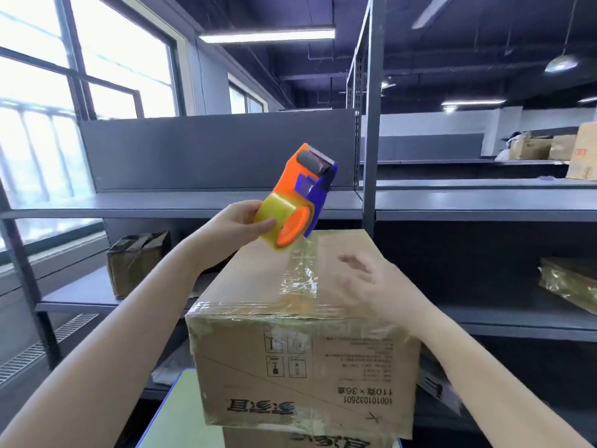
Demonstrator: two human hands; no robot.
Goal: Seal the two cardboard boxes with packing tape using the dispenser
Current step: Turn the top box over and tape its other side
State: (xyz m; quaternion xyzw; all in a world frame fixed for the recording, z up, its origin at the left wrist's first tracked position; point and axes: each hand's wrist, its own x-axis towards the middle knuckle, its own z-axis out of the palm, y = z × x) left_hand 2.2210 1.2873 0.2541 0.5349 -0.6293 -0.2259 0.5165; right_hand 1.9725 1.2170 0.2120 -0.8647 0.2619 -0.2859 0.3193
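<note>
The left hand [240,221] grips the tape dispenser [300,192] by its roll, with the thumb lying across the yellowish tape roll [277,221] and the fingers curled behind it. It holds the dispenser tilted in the air, roller and toothed blade pointing up and away, just above the far edge of the top box [339,376]. Whether a strand of tape runs from the roll down to the box cannot be told.

The right hand [371,279] is spread, fingers apart (it is blurred), over the right half of the box top. Whether it touches the cardboard cannot be told. Just to its left, a wrinkled tape strip [300,276] runs along the middle of the top, and more shiny tape crosses the near edge.

The top box sits on a lower box [290,440], of which only a sliver shows. Behind them stands a grey shelf [193,202], with a small box [139,260] on its lower level to the left and a wrapped package [571,286] at the right. A window [97,76] fills the left side.
</note>
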